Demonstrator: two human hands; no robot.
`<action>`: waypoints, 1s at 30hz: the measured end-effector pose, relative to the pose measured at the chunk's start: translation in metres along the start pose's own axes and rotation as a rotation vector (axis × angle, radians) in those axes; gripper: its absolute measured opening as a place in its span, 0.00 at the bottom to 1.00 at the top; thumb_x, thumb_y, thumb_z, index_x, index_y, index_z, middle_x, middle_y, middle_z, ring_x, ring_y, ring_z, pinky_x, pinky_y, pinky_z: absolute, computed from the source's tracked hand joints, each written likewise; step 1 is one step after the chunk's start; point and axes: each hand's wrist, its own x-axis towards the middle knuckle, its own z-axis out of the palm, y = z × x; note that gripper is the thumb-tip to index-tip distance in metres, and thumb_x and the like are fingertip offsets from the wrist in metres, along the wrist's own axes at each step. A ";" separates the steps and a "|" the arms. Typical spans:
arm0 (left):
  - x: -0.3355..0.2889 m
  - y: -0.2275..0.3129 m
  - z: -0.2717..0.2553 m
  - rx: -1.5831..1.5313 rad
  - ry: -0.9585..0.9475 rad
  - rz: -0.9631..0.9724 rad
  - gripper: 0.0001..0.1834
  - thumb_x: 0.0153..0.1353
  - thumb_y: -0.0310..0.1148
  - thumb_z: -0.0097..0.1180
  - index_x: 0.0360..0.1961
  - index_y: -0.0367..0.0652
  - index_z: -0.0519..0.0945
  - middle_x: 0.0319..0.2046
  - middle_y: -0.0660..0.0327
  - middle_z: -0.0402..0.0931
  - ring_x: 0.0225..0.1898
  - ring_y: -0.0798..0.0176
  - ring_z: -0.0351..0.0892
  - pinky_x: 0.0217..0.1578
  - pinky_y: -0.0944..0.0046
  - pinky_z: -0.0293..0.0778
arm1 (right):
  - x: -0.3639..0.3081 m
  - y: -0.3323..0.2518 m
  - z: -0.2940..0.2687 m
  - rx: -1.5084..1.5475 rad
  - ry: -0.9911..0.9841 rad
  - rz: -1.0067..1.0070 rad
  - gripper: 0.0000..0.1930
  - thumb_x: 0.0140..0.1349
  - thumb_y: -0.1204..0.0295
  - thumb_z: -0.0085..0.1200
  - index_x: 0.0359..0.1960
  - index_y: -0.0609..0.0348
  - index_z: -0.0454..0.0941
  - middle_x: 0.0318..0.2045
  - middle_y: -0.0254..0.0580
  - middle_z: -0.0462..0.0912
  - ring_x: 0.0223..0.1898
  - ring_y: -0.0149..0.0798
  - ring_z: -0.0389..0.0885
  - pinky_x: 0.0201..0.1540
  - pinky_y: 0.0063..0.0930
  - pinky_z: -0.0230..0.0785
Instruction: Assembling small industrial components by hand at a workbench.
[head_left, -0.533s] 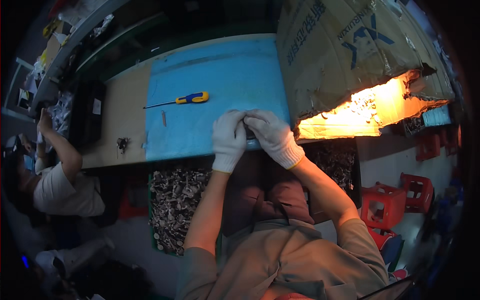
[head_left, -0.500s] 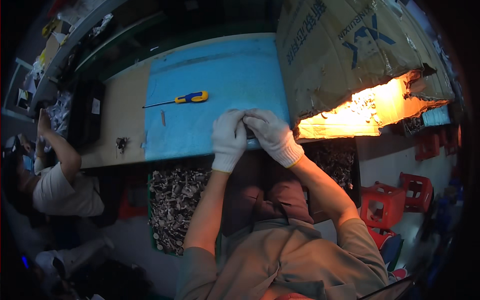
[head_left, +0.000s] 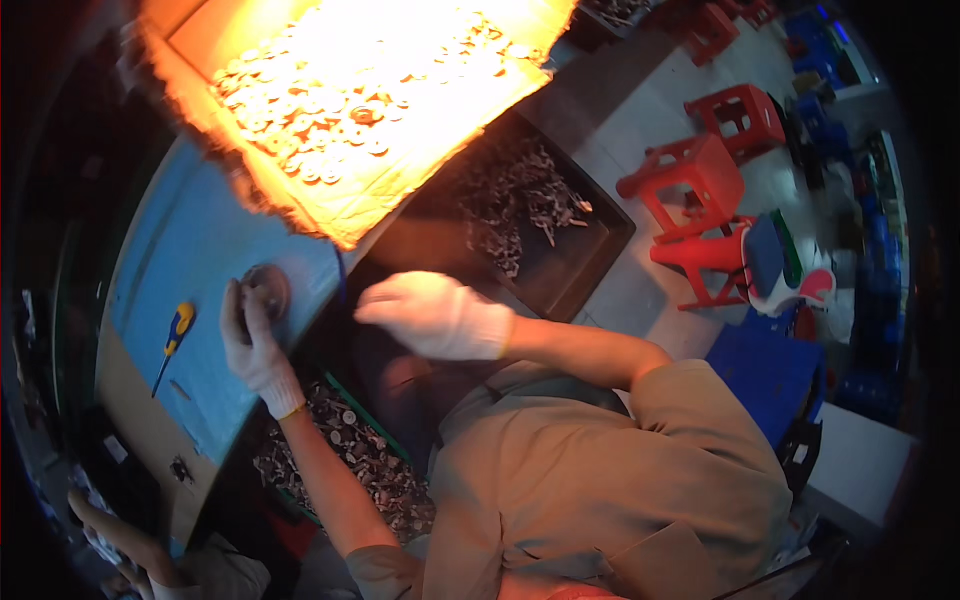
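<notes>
- Plainly, the left hand [head_left: 252, 340], in a white glove, is over the blue-covered tabletop [head_left: 205, 235]; its grip is partly curled, fingers at the edge of a round disc [head_left: 281, 287].
- That disc is at one o'clock from the left hand; from where I stand I can't tell whether it is pinched or merely touched.
- At three o'clock from the left hand, off the tabletop, is the right hand [head_left: 435, 315], gloved too and blurred; its fingers look bent inward, but I can't tell whether that grip has anything in it.
- A yellow-and-blue screwdriver [head_left: 178, 328] lies at nine o'clock from the left hand, well apart.
- Brightly lit carton [head_left: 400, 195] with small round pieces [head_left: 320, 150] inside: one o'clock from the left hand.
- Dark tray [head_left: 590, 265] of metal parts [head_left: 515, 205]: between one and two o'clock from the right hand.
</notes>
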 end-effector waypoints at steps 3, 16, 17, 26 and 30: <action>0.002 0.010 0.008 -0.016 -0.002 -0.060 0.26 0.80 0.39 0.58 0.71 0.32 0.77 0.61 0.49 0.84 0.59 0.61 0.84 0.64 0.62 0.77 | -0.111 0.063 -0.043 -0.258 0.064 0.522 0.15 0.69 0.68 0.55 0.53 0.55 0.87 0.52 0.50 0.88 0.54 0.55 0.86 0.61 0.48 0.79; -0.003 0.023 0.011 0.009 0.027 -0.091 0.27 0.78 0.36 0.62 0.71 0.30 0.76 0.63 0.48 0.82 0.61 0.60 0.83 0.63 0.61 0.78 | -0.179 0.228 -0.059 -0.197 0.601 1.832 0.53 0.63 0.45 0.68 0.77 0.74 0.60 0.65 0.73 0.79 0.69 0.63 0.78 0.71 0.47 0.71; -0.003 0.021 0.004 0.044 0.032 -0.079 0.28 0.78 0.37 0.61 0.71 0.31 0.76 0.63 0.49 0.82 0.62 0.60 0.82 0.64 0.61 0.77 | -0.179 0.230 -0.054 -0.173 0.576 1.776 0.58 0.63 0.46 0.68 0.82 0.71 0.49 0.67 0.72 0.78 0.70 0.63 0.78 0.71 0.45 0.71; 0.004 0.016 0.006 0.151 0.034 0.054 0.17 0.69 0.36 0.67 0.55 0.39 0.87 0.52 0.49 0.86 0.54 0.48 0.86 0.60 0.55 0.78 | -0.188 0.125 -0.072 1.468 0.686 1.222 0.13 0.76 0.62 0.62 0.50 0.59 0.84 0.42 0.35 0.87 0.37 0.34 0.84 0.35 0.24 0.80; -0.003 0.012 -0.004 0.187 0.033 0.133 0.22 0.68 0.36 0.69 0.60 0.37 0.85 0.55 0.50 0.85 0.58 0.54 0.84 0.62 0.57 0.77 | -0.041 0.014 -0.069 1.089 -0.055 0.945 0.14 0.77 0.64 0.55 0.53 0.62 0.80 0.42 0.38 0.84 0.38 0.29 0.82 0.38 0.22 0.77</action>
